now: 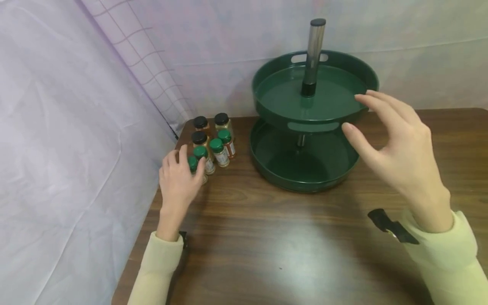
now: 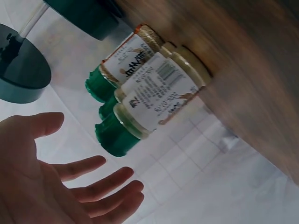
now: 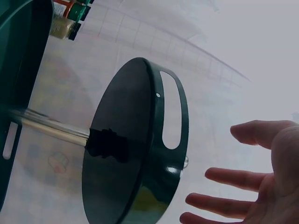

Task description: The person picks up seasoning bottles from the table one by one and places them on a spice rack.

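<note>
My left hand (image 1: 177, 180) hovers by the nearest green-capped spice jar (image 1: 192, 164), fingers spread; the left wrist view shows a gap between the fingers and that jar's green cap (image 2: 117, 137). Behind it stand more spice jars, some with green caps (image 1: 217, 145) and some with black caps (image 1: 200, 137). A dark green two-tier tray stand has an upper tray (image 1: 331, 93) and a lower tray (image 1: 305, 185), joined by a metal pole (image 1: 314, 51). At the upper tray's right side my right hand (image 1: 408, 148) is raised with fingers apart, touching nothing in the right wrist view.
The wooden table (image 1: 267, 245) runs under everything, its left edge beside the jars. A white cloth (image 1: 57, 148) hangs along the left, and a pale curtain (image 1: 213, 51) with a wire grid (image 1: 141, 55) stands behind.
</note>
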A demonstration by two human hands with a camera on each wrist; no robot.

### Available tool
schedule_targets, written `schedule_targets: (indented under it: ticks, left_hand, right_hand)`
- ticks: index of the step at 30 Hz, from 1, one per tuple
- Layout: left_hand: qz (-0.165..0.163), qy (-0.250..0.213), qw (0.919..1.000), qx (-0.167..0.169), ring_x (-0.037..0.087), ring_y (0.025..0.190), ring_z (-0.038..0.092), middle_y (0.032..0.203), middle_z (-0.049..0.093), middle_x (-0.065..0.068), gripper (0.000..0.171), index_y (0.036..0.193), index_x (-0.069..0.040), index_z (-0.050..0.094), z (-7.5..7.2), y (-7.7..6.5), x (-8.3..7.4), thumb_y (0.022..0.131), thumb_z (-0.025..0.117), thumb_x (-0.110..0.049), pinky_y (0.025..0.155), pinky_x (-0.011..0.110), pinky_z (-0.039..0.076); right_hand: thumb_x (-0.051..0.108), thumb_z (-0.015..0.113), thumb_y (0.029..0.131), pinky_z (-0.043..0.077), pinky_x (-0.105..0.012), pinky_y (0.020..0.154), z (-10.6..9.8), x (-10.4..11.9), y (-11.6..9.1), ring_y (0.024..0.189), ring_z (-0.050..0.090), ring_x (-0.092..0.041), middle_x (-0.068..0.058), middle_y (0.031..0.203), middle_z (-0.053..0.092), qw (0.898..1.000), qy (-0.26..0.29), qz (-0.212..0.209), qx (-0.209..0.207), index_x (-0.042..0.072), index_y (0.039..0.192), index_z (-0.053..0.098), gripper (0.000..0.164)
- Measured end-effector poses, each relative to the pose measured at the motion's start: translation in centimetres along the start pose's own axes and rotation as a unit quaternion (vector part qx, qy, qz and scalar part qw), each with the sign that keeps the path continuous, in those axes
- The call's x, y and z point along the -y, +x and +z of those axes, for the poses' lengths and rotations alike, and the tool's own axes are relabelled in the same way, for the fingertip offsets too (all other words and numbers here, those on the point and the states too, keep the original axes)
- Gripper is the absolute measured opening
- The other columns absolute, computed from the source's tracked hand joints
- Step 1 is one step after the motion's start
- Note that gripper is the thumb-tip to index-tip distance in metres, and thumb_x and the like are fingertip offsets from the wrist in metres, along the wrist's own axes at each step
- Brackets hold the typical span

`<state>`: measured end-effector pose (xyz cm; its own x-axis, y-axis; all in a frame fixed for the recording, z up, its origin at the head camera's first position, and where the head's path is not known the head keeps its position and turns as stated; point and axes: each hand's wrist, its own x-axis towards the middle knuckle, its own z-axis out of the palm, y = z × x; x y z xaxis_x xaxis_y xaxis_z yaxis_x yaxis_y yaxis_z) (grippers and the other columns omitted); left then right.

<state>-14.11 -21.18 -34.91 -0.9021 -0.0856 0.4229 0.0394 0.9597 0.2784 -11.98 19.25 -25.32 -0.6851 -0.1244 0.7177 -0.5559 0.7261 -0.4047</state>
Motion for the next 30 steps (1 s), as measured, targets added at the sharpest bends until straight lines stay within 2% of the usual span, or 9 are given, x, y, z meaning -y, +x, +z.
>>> schedule_targets:
  ticks: [8, 12, 20, 26, 30]
  left_hand:
    - [0.0, 0.013, 0.9998, 0.014, 0.051, 0.112, 0.055, 0.126, 0.056, 0.034, 0.061, 0.14, 0.006, 0.049, 0.4, 0.0, 0.7, 0.1, 0.058, -0.039, 0.087, 0.063, 0.048]
    - [0.005, 0.011, 0.9998, 0.013, 0.051, 0.105, 0.058, 0.123, 0.058, 0.033, 0.056, 0.136, 0.006, 0.053, 0.5, 0.0, 0.8, 0.099, 0.063, -0.035, 0.082, 0.062, 0.05]
    - [0.001, -0.01, 0.9999, 0.012, 0.048, 0.093, 0.064, 0.112, 0.063, 0.03, 0.041, 0.127, 0.003, 0.06, 0.6, -0.3, 1.1, 0.095, 0.071, -0.02, 0.068, 0.061, 0.053]
    - [0.0, -0.018, 0.9998, 0.01, 0.046, 0.089, 0.065, 0.107, 0.064, 0.027, 0.038, 0.124, 0.002, 0.062, 0.8, -0.6, 1.3, 0.093, 0.073, -0.018, 0.064, 0.06, 0.053]
    - [0.001, -0.026, 0.9997, 0.004, 0.047, 0.085, 0.066, 0.105, 0.064, 0.026, 0.035, 0.122, 0.001, 0.063, 0.6, -0.1, 1.3, 0.093, 0.072, -0.017, 0.061, 0.06, 0.053]
  right_hand:
    - [0.011, 0.077, 0.089, 0.04, -0.054, 0.108, 1.3, -0.7, 0.3, 0.13, 0.052, -0.037, -0.015, 0.14, 0.059, 1.0, 0.008, -0.017, 0.021, 0.008, 0.132, 0.067, 0.045]
    - [0.006, 0.078, 0.088, 0.04, -0.053, 0.107, 1.8, -0.9, 0.4, 0.128, 0.053, -0.038, -0.016, 0.138, 0.06, 0.999, -0.001, -0.025, 0.027, 0.006, 0.125, 0.071, 0.037]
    - [-0.002, 0.076, 0.087, 0.041, -0.051, 0.108, 2.5, -1.0, 0.5, 0.125, 0.054, -0.04, -0.018, 0.13, 0.065, 0.999, -0.01, -0.041, 0.016, 0.003, 0.114, 0.075, 0.028]
    - [-0.006, 0.076, 0.086, 0.041, -0.05, 0.107, 2.6, -1.1, 0.3, 0.123, 0.054, -0.04, -0.018, 0.127, 0.066, 0.999, -0.012, -0.04, 0.01, 0.003, 0.112, 0.076, 0.028]
    - [-0.007, 0.076, 0.086, 0.042, -0.049, 0.108, 2.6, -1.2, 0.5, 0.122, 0.055, -0.04, -0.017, 0.125, 0.068, 0.999, -0.013, -0.042, -0.002, 0.003, 0.111, 0.077, 0.027]
